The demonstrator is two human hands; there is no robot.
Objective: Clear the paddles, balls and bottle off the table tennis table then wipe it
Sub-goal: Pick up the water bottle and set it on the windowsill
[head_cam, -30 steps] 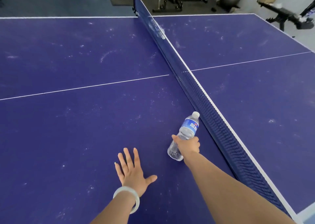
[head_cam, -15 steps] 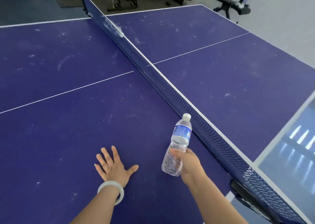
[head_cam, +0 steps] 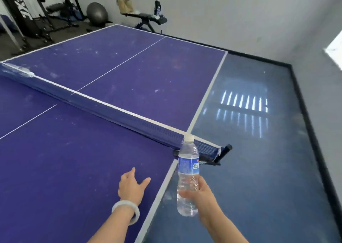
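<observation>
At 5 o'clock the right hand (head_cam: 201, 193) is gripping the bottle (head_cam: 188, 168) low on its body, holding it upright past the table's (head_cam: 64, 168) side edge, over the floor, so the bottle is getting cleared. At 6 o'clock the left hand (head_cam: 132, 186) is resting open on the tabletop. Wiping is still waiting, judging by the dusty smears. Half a second earlier the bottle was hanging over the table, beside the net (head_cam: 114, 114).
</observation>
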